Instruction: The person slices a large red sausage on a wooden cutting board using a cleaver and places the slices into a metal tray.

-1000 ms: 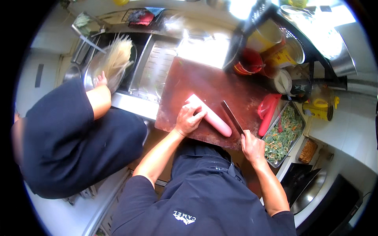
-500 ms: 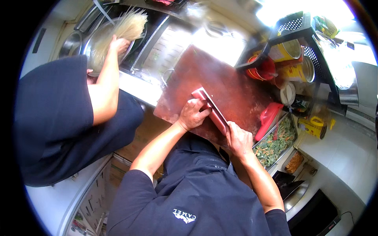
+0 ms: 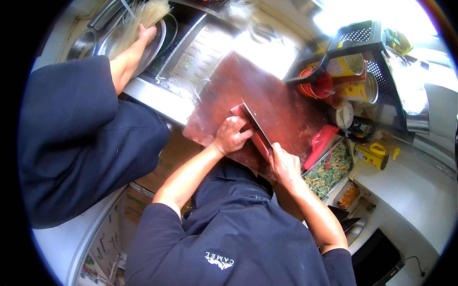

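A thick, smooth pink sausage [image 3: 261, 144] lay between the person's two hands, slanting from far left to near right across a worn, reddish-brown rectangular cutting board [image 3: 281, 112]. The left hand [image 3: 232, 135] came at it from the left, fingers bent and gripping it around the middle; the far end showed beyond the knuckles. The right hand [image 3: 285, 164], just beside the near end, was closed around the handle of a long, dark-bladed knife [image 3: 257, 123]. The blade ran lengthwise along the right side of the sausage, its tip at the far end; how deep it sat could not be told.

Right of the right hand lay a bright red, plastic-wrapped roll [image 3: 320, 144], beside a heap of chopped green leaves flecked with orange [image 3: 329, 170]. At the far left, a co-worker's hand [image 3: 147, 33] held pale, thin strands [image 3: 153, 11] over a round metal bowl [image 3: 153, 53].
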Available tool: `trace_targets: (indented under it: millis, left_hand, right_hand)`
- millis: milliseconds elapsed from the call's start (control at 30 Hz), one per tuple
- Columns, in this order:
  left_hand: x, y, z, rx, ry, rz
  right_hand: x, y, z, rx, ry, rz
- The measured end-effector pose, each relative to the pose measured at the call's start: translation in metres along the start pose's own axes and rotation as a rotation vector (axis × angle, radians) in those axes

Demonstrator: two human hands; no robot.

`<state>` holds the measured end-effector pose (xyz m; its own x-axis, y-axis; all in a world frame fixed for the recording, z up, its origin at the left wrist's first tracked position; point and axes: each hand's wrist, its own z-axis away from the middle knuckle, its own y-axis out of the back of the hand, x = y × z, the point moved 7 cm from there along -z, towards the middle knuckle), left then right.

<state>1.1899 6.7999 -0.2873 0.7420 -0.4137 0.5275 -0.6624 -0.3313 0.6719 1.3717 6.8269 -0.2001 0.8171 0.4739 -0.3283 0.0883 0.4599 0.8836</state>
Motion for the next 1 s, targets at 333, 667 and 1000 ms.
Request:
trace_targets:
  millis: [333,667,1000]
  left_hand:
    - [-0.001,0.005,-0.002,0.028,0.036,0.016]
    - [-0.002,0.001,0.002,0.056,0.034,0.04]
    - [-0.002,0.0,0.003,0.03,0.042,0.078]
  right_hand:
    - [-0.01,0.003,-0.013,-0.03,0.011,0.092]
    - [-0.024,0.001,-0.035,-0.164,-0.045,0.17]
    - [-0.01,-0.019,-0.03,-0.159,-0.05,0.138]
